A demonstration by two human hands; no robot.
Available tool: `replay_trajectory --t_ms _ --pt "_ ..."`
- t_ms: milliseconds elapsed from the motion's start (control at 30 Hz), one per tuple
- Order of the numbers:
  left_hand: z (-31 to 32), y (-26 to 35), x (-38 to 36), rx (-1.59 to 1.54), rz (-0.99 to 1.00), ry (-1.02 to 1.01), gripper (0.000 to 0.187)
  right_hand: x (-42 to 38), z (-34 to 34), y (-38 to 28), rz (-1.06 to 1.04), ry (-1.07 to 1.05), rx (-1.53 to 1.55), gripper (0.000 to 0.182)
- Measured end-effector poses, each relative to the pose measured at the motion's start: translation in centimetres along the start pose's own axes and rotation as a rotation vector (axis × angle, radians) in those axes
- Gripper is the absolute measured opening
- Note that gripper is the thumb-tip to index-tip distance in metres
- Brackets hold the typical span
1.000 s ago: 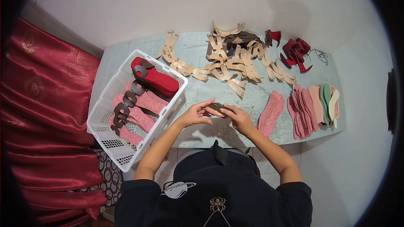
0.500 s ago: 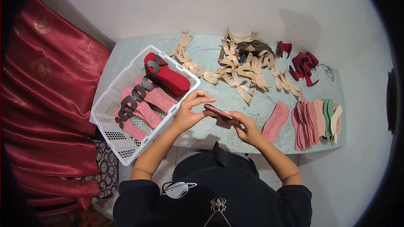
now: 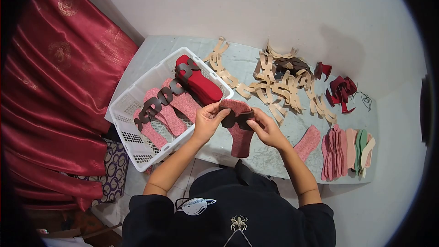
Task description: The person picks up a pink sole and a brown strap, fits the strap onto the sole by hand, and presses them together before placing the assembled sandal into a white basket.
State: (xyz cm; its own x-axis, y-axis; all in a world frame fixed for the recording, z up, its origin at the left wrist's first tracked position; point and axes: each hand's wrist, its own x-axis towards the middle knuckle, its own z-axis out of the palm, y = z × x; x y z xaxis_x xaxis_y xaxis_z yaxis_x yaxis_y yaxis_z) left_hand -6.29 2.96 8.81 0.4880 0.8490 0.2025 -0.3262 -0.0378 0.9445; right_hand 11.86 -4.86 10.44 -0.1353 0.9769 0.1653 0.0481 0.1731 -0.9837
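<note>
In front of me, between both hands, is a sandal (image 3: 240,142) with a pink speckled sole and a dark brown strap (image 3: 238,120) across its wider part. My left hand (image 3: 206,122) pinches the left edge, its thumb on the strap. My right hand (image 3: 269,130) grips the right side, with the thumb against the strap's end. The sole's narrow end points down toward my body. Left of my hands, a white plastic basket (image 3: 134,138) holds several pink soles with dark straps and a red sole (image 3: 205,88) that also carries a dark strap.
Beige straps (image 3: 288,91) lie piled at the back of the table, with dark brown ones (image 3: 292,66) among them. Red straps (image 3: 340,91) sit at the right. A single pink sole (image 3: 308,142) lies near stacked pink soles (image 3: 335,153) and green soles (image 3: 360,148). A red curtain (image 3: 55,91) hangs left.
The sandal has turned from edge-on to showing its top and strap. My left fingers have closed onto its side. The view has shifted, so the table appears slightly farther right.
</note>
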Motion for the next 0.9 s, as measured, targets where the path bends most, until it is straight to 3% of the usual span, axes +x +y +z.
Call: replay_trajectory --t_ms 133,367,433,667,733,767,833,900 --pt "0.2 -0.3 0.1 -0.096 -0.130 0.086 0.024 1.2 1.0 2.2 0.115 0.037 0.230 0.029" --pt "-0.3 -0.8 -1.6 -0.025 -0.145 0.103 0.025 1.0 1.4 3.7 0.258 -0.056 0.274 0.027" --pt "-0.9 -1.1 -1.8 -0.022 -0.259 0.114 0.023 1.0 1.4 4.1 0.292 -0.138 0.280 0.031" --pt "-0.4 -2.1 -3.2 0.107 -0.125 0.105 0.021 1.4 1.8 4.4 0.426 -0.180 0.288 0.027" --pt "0.3 -1.8 -3.7 0.477 0.077 0.208 0.024 1.6 2.3 4.6 0.399 -0.171 0.309 0.027" --pt "0.2 -1.6 -3.8 0.479 0.076 0.213 0.024 1.6 2.4 4.7 0.400 -0.176 0.310 0.027" --pt "-0.2 -1.3 -4.0 0.242 -0.119 0.101 0.035 1.7 2.7 4.6 0.409 -0.146 0.298 0.028" --pt "-0.4 -1.7 -4.1 0.269 -0.075 0.110 0.037 1.8 2.6 4.2 0.428 -0.172 0.293 0.028"
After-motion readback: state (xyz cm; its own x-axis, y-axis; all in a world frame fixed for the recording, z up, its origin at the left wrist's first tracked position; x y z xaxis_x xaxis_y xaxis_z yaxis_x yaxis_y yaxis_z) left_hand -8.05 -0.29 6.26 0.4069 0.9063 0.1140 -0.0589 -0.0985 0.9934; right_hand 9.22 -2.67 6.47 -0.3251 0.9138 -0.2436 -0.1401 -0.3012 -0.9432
